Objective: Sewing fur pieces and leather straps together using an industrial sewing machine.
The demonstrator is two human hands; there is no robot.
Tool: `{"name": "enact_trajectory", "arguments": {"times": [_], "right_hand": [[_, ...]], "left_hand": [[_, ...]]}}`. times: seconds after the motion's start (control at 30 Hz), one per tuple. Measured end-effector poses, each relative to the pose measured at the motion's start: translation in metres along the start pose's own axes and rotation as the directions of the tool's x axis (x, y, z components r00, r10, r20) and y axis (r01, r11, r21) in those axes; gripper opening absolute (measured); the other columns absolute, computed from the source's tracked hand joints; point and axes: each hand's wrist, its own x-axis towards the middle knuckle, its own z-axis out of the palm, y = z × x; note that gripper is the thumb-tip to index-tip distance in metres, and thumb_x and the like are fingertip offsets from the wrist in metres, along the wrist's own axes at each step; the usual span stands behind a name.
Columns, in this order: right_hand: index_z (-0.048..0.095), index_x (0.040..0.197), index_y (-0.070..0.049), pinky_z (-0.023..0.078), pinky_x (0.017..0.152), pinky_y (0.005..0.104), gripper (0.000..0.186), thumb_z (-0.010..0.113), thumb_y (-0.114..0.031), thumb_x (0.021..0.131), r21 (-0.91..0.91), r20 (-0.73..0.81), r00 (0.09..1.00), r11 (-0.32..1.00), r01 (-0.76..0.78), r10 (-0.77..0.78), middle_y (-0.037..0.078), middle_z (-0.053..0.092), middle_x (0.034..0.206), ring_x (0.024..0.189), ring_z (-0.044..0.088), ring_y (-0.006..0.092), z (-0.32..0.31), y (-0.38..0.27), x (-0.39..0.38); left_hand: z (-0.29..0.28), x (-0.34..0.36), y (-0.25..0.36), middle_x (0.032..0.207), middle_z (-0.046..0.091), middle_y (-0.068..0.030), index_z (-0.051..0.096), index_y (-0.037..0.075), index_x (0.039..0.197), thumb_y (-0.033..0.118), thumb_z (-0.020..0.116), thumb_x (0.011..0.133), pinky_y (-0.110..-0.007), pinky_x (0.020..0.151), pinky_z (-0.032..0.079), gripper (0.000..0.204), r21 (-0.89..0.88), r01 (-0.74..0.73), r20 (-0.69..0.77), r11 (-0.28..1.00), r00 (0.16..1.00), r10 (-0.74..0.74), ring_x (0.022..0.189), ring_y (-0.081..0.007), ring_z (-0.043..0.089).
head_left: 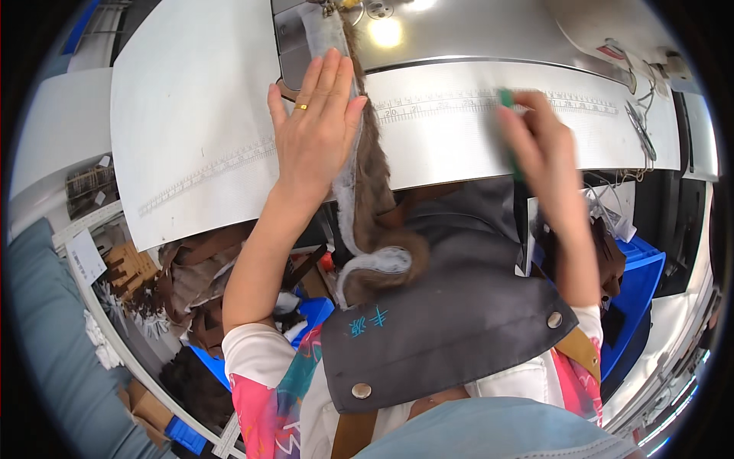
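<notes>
My left hand [315, 126] lies flat with its fingers stretched out on a long strip of brown fur [372, 149], pressing it to the white table. The strip's pale, fuzzy side faces up along its left edge. Its upper end reaches the metal parts of a sewing machine [330, 9], and its lower end hangs off the table edge and curls over my dark apron [451, 283]. Smeared by motion, my right hand [541, 141] is closed around a slim green tool [511, 141] above the right part of the table; its exact kind is unclear.
Ruler markings [459, 103] run across the white tabletop [206, 99]. Small metal snips [641, 130] lie at its right end. Below the table are a blue bin [638, 287] on the right and brown fur pieces [195, 275] on the left.
</notes>
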Motion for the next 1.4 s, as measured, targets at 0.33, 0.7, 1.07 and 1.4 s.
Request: {"name": "enact_trajectory", "arguments": {"times": [0.33, 0.7, 1.07, 1.4], "right_hand": [[0.052, 0.118, 0.0, 0.05, 0.058, 0.0366, 0.037, 0.063, -0.013, 0.085, -0.377, 0.114, 0.938, 0.86, 0.346, -0.327, 0.013, 0.058, 0.081, 0.066, 0.062, 0.0304, 0.036, -0.032, 0.012], [0.05, 0.112, 0.005, 0.047, 0.045, 0.0337, 0.041, 0.064, -0.017, 0.081, -0.272, -0.049, 0.876, 0.85, 0.451, -0.48, 0.009, 0.057, 0.064, 0.05, 0.059, 0.0243, 0.087, -0.046, 0.041], [0.051, 0.097, 0.001, 0.047, 0.046, 0.0364, 0.025, 0.063, -0.014, 0.08, -0.155, 0.068, 0.839, 0.825, 0.544, -0.541, 0.011, 0.059, 0.065, 0.054, 0.06, 0.0295, 0.076, -0.043, 0.052], [0.053, 0.106, 0.003, 0.046, 0.047, 0.0388, 0.031, 0.059, -0.012, 0.08, -0.212, 0.088, 0.908, 0.883, 0.418, -0.409, 0.011, 0.059, 0.063, 0.054, 0.06, 0.0294, 0.06, -0.037, 0.044]], "left_hand": [[-0.003, -0.003, 0.001, 0.132, 0.057, -0.0019, 0.062, 0.01, 0.121, 0.024, 0.065, 0.086, -0.059, 0.105, 0.02, 0.038, 0.04, 0.002, 0.018, 0.999, 1.0, -0.003, 0.127, -0.0134, 0.047], [-0.004, 0.001, 0.005, 0.145, 0.042, -0.0066, 0.045, 0.006, 0.138, 0.023, 0.066, 0.084, -0.059, 0.109, 0.007, 0.06, -0.036, 0.09, 0.09, 0.995, 0.992, -0.086, 0.134, -0.0174, 0.039], [-0.004, 0.003, 0.003, 0.144, 0.044, -0.0079, 0.046, 0.004, 0.136, 0.017, 0.061, 0.087, -0.055, 0.108, 0.019, 0.054, -0.043, 0.063, 0.124, 0.997, 0.991, -0.057, 0.132, -0.0192, 0.042], [-0.006, 0.001, 0.001, 0.144, 0.044, -0.0075, 0.047, 0.004, 0.136, 0.015, 0.059, 0.086, -0.056, 0.107, 0.019, 0.052, -0.022, 0.04, 0.142, 0.999, 0.989, -0.037, 0.132, -0.0184, 0.041]]}}
